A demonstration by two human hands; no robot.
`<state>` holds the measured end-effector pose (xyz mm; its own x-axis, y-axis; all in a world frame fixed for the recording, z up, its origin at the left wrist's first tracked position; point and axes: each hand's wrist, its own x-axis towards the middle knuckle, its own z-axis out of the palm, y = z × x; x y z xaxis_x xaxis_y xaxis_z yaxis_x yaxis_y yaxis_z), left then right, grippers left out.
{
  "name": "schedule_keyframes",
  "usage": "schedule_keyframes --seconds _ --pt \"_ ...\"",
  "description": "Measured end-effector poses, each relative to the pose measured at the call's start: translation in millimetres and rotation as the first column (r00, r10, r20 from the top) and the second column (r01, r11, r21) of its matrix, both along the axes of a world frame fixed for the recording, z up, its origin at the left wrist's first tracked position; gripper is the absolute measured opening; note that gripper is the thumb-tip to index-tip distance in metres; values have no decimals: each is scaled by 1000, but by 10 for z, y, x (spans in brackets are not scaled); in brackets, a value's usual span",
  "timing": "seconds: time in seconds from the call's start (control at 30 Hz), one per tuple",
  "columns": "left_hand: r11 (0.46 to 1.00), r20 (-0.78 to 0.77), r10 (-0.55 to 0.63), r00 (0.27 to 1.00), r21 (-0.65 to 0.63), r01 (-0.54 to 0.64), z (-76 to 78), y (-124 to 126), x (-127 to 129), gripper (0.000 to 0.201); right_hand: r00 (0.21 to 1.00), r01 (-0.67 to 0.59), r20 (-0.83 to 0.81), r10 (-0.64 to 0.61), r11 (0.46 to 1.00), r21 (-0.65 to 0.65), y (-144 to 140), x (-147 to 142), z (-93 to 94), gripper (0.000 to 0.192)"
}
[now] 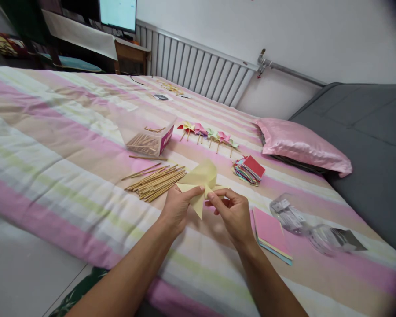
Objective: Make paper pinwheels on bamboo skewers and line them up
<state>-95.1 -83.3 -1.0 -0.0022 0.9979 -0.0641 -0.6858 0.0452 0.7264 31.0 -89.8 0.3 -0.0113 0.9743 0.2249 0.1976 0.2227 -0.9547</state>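
Above the bed, a pale yellow paper pinwheel (204, 174) is held between my two hands, its pointed corners sticking out and some paper folded in to the centre. My left hand (178, 207) pinches it near the centre with the thumb on top. From the other side, my right hand (229, 209) grips the paper at the centre between thumb and fingers. Whether a pin sits in the middle is too small to tell. Just left of the paper lies a bundle of thin wooden sticks (156, 182). Finished small pinwheels (211, 133) lie in a row farther back.
A clear plastic box (148, 132) with sticks stands behind the bundle. To the right lie a stack of small coloured papers (250, 169), larger coloured sheets (272, 231) and clear packages (288, 213). A pink pillow (303, 143) rests by the grey headboard (366, 132).
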Motion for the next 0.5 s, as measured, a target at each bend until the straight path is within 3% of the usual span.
schedule_keyframes --seconds 0.5 --pt "993 -72 35 997 112 -27 65 -28 35 25 996 59 65 -64 996 67 27 -7 -46 19"
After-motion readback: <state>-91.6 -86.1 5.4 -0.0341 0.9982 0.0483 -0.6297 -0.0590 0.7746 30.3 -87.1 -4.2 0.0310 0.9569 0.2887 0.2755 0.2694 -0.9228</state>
